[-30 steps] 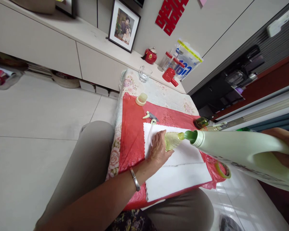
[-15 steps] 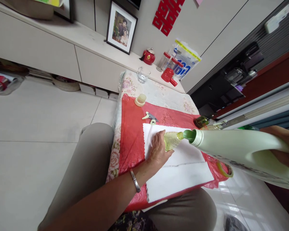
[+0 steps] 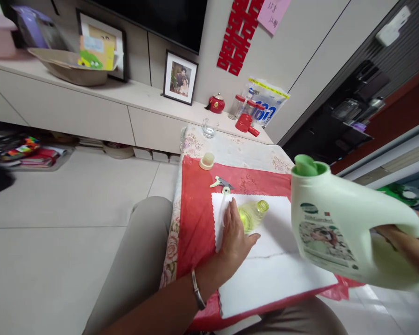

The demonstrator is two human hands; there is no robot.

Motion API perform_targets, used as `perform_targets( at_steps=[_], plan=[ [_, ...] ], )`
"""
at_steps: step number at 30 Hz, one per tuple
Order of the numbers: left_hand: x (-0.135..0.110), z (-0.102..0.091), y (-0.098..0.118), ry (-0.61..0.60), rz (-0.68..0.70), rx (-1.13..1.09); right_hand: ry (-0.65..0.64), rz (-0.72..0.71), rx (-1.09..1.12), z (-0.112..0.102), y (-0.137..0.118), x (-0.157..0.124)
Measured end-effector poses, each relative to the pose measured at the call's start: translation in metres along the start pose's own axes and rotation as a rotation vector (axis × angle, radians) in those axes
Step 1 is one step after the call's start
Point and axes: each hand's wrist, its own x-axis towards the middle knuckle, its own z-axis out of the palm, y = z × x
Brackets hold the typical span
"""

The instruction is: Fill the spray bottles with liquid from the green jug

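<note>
My left hand (image 3: 236,235) is wrapped round a small clear bottle of yellow-green liquid (image 3: 253,214) standing open on a white cloth (image 3: 275,260). My right hand (image 3: 407,242) grips the handle of a big pale green detergent jug (image 3: 338,228), held nearly upright above the cloth's right side, its open green spout (image 3: 305,166) up and away from the small bottle. A spray-pump head with its tube (image 3: 221,186) lies just beyond my left hand. The jug's cream cap (image 3: 207,161) stands on the red sheet (image 3: 195,209).
A small table with a flowered cover (image 3: 230,139) carries the red sheet and a drinking glass (image 3: 208,127). Behind it a low cabinet (image 3: 91,107) holds a framed photo, a red pot (image 3: 217,103), jars and a red-lidded mug (image 3: 245,123). My knee (image 3: 146,232) is left of the table.
The big jug has swung up from pouring into the small bottle to nearly upright, its spout lifted clear. My head has risen, showing more of the cabinet. My left hand keeps its hold.
</note>
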Motion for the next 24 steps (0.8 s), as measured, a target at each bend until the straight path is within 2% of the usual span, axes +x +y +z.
perform_targets(
  at_steps=[3,6,9,11,14,17,18,20,24],
  plan=[
    [-0.018,-0.010,-0.001,0.020,0.079,0.030,0.028,0.183,0.208,0.023,-0.021,-0.014],
    [-0.035,-0.035,0.001,0.024,0.152,0.037,0.133,0.196,0.434,0.058,-0.032,-0.020],
    [-0.037,-0.065,0.008,0.068,0.261,-0.025,0.119,0.177,0.557,0.103,-0.028,-0.020],
    [-0.024,-0.083,0.012,0.113,0.302,-0.033,0.084,0.182,0.606,0.136,-0.023,-0.020],
    [0.013,-0.098,0.012,0.132,0.213,0.092,0.046,0.188,0.651,0.182,-0.020,-0.021],
    [0.054,-0.097,0.003,-0.015,0.092,0.365,-0.009,0.199,0.671,0.212,-0.022,-0.023],
    [0.065,-0.093,0.000,-0.076,0.060,0.470,-0.023,0.203,0.673,0.218,-0.023,-0.024],
    [0.083,-0.085,-0.005,-0.128,0.035,0.540,-0.043,0.204,0.673,0.225,-0.022,-0.024],
    [0.102,-0.071,-0.009,-0.190,-0.026,0.574,-0.099,0.172,0.644,0.219,-0.014,-0.022]
  ],
)
